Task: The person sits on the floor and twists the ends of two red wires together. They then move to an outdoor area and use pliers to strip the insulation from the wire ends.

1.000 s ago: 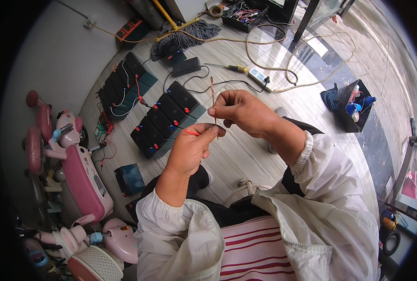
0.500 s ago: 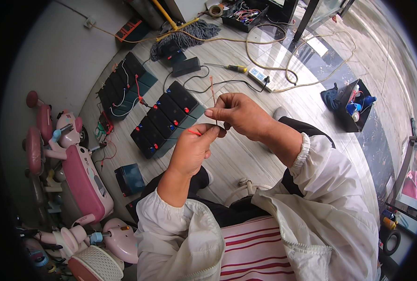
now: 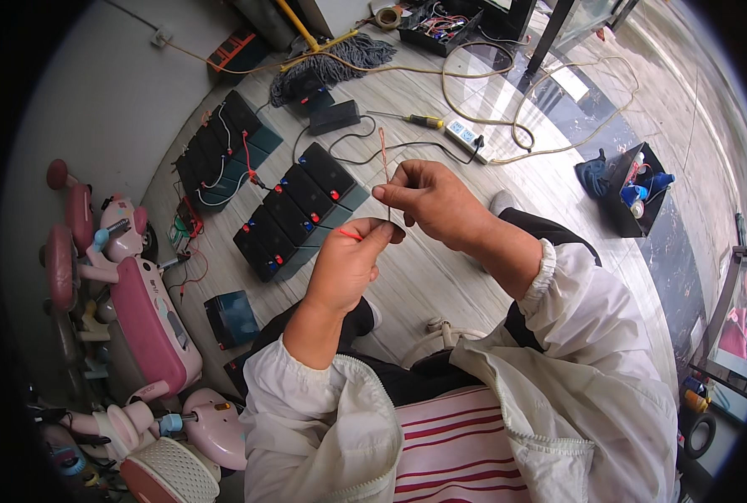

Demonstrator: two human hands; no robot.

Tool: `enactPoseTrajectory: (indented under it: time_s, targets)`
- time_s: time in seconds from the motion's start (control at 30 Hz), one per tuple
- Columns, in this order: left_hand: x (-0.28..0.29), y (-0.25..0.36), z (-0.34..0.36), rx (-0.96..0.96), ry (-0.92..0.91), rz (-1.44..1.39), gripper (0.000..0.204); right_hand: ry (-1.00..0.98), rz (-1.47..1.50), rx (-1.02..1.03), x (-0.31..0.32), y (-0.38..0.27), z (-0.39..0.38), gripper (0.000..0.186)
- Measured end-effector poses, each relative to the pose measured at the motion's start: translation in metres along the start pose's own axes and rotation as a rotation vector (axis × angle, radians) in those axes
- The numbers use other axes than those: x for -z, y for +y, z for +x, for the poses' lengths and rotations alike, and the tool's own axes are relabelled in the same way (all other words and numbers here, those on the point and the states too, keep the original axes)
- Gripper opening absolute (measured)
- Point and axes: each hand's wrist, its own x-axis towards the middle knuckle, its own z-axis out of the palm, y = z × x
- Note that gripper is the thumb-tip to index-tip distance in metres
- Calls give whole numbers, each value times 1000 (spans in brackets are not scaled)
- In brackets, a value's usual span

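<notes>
My left hand (image 3: 342, 267) pinches a thin wire (image 3: 382, 149), and a short red insulated end pokes out beside its thumb. Just above, my right hand (image 3: 434, 201) grips the same wire between thumb and fingertips. From there bare copper-coloured strands rise, slightly twisted. A short stretch of wire shows in the gap between my hands. Beyond them on the floor stands a row of black batteries (image 3: 294, 214) with red and blue terminals. A second battery row (image 3: 222, 151), to the left, is joined by white and red leads.
Pink children's ride-on toys (image 3: 151, 327) crowd the left side. A single battery (image 3: 231, 319) stands near my left knee. Farther off lie a black power adapter (image 3: 334, 117), a screwdriver (image 3: 424, 121), a power strip (image 3: 465, 140) and a mop (image 3: 331, 63). A black box (image 3: 633, 197) holds bottles at right.
My right hand has shifted slightly up, widening the gap to my left hand. The bare strands stand a little higher. My left hand stays nearly still.
</notes>
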Motion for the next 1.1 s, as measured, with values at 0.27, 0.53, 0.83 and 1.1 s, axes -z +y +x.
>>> enactPoseTrajectory:
  time_s: [0.27, 0.53, 0.83, 1.1]
  targets:
    - [-6, 3, -1, 13, 13, 9, 26, -110, 75, 31, 8, -3, 1, 25]
    - [7, 7, 9, -18, 16, -562, 28, -34, 387, 63, 13, 0, 7, 11]
    - [14, 4, 20, -406, 77, -621, 19, -51, -142, 194, -20, 7, -12, 25]
    - [22, 9, 15, -434, -79, -652, 15, -20, -311, 329, -21, 2, -15, 15]
